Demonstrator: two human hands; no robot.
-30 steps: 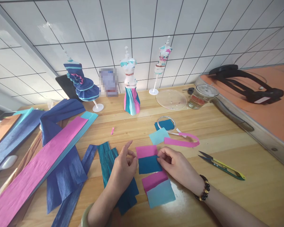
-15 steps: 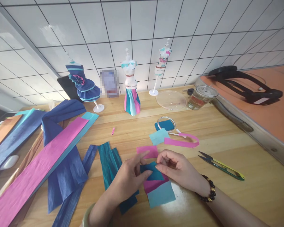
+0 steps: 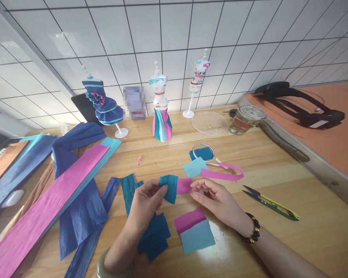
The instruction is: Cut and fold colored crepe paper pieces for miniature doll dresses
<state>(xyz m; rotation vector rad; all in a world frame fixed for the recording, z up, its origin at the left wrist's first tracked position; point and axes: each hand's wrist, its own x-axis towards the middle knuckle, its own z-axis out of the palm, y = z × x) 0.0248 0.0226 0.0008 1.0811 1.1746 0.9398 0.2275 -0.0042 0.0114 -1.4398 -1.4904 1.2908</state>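
Observation:
A small teal crepe paper piece (image 3: 169,189) is pinched between the thumb and fingers of my left hand (image 3: 147,199), raised over the table. My right hand (image 3: 214,197) is loosely curled with thumb and fingertips slightly apart. It appears to hold nothing, its tips beside a pink paper piece (image 3: 185,186). Below the hands, a light blue paper piece (image 3: 197,236) overlaps a magenta one (image 3: 190,220). Several dark teal pieces (image 3: 155,235) lie under and beside my left forearm, near a longer teal strip (image 3: 128,193).
Snips (image 3: 271,204) lie at right. A tape roll (image 3: 203,152) rests on teal paper, near a pink strip (image 3: 223,175). Behind stand three small dress forms, one in a striped skirt (image 3: 162,125), and a lidded glass container (image 3: 246,121). Long crepe sheets (image 3: 55,193) spread leftward.
My left hand has moved left and up with the teal piece, away from the stacked pieces. My right hand has parted from it and shifted slightly.

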